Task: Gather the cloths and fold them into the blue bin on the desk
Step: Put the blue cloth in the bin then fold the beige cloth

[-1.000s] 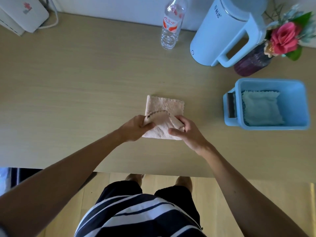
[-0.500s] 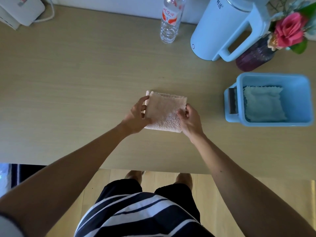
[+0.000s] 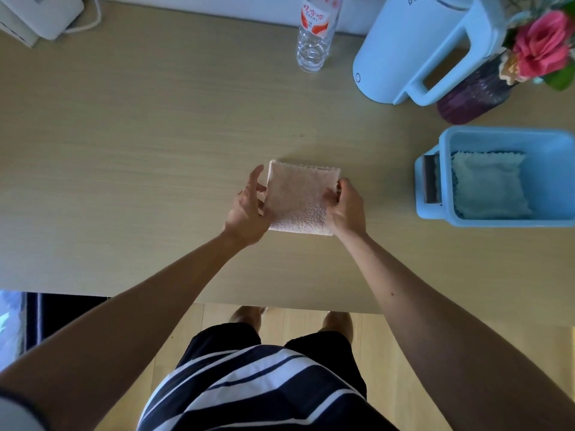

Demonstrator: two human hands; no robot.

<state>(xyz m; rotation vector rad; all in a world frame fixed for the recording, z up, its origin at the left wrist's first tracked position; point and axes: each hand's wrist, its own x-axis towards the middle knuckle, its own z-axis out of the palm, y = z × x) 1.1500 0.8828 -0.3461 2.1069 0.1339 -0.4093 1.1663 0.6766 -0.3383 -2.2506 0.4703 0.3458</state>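
A pink cloth (image 3: 298, 197) lies folded into a small square on the middle of the desk (image 3: 155, 150). My left hand (image 3: 249, 209) rests against its left edge with the fingers stretched out. At the cloth's right edge, my right hand (image 3: 345, 206) has its fingers curled over the edge and its thumb on top, pinching it. The blue bin (image 3: 553, 141) stands to the right on the desk, apart from both hands. A pale folded cloth (image 3: 488, 185) lies flat inside it.
At the back of the desk stand a clear water bottle (image 3: 311, 42), a light blue kettle (image 3: 404, 57) and a purple vase with flowers (image 3: 476, 94) just behind the bin. A white device (image 3: 40, 14) sits at the back left. The desk's front edge is near my legs.
One second ago both hands were lifting the near part of the pink cloth and folding it over. Now it lies as a flat square and the hands are at its sides.
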